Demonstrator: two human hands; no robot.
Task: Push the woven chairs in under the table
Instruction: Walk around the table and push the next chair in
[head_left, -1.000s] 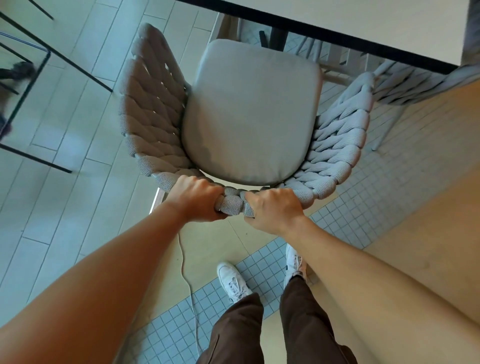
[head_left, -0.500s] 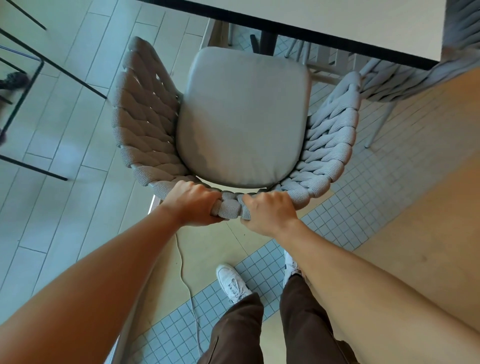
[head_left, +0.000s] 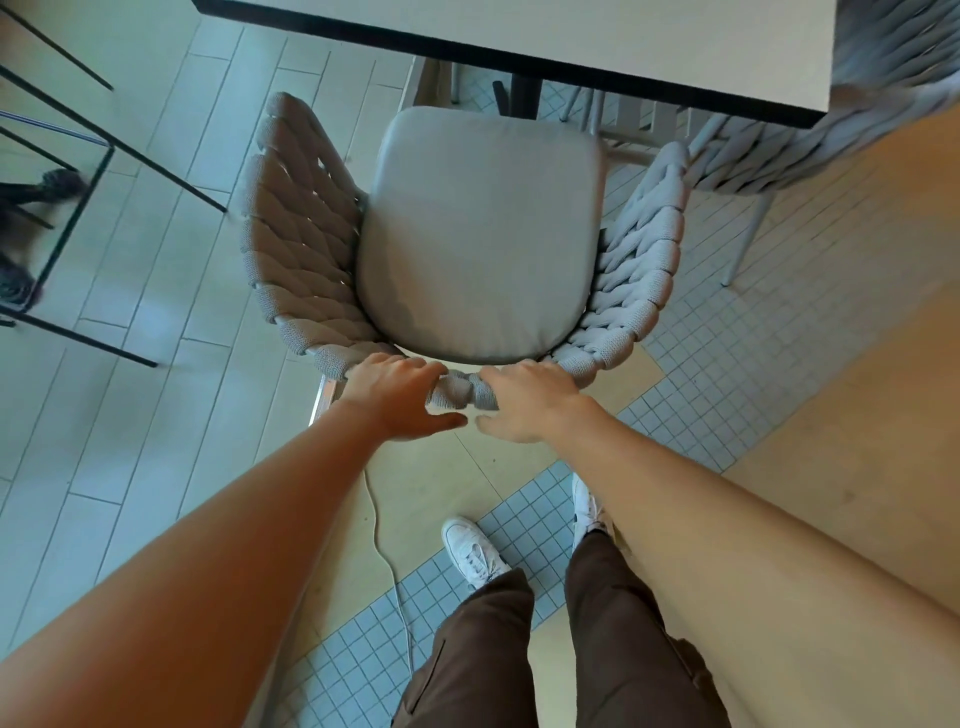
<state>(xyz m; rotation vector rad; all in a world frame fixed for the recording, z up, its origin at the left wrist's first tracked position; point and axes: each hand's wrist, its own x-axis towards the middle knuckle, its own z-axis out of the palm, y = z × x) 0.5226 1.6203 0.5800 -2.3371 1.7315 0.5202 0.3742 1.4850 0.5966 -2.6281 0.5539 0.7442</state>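
A grey woven chair (head_left: 296, 234) with a smooth seat cushion (head_left: 478, 234) stands below me, facing the table (head_left: 571, 36). The cushion's front edge lies just short of the table's dark edge. My left hand (head_left: 395, 397) and my right hand (head_left: 524, 400) lie side by side on the top rim of the backrest. Their fingers are draped over the woven rim and both thumbs stick out free beneath it. A second woven chair (head_left: 769, 150) sits at the table's right corner, partly under the top.
A black metal frame (head_left: 78, 156) stands on the floor at the left. A thin white cable (head_left: 384, 545) runs over the floor by my white shoes (head_left: 470, 551). The table's dark central leg (head_left: 524, 96) shows beyond the cushion.
Both thumbs have come off the backrest rim and the grip has loosened. The chair holds about the same place before the table edge.
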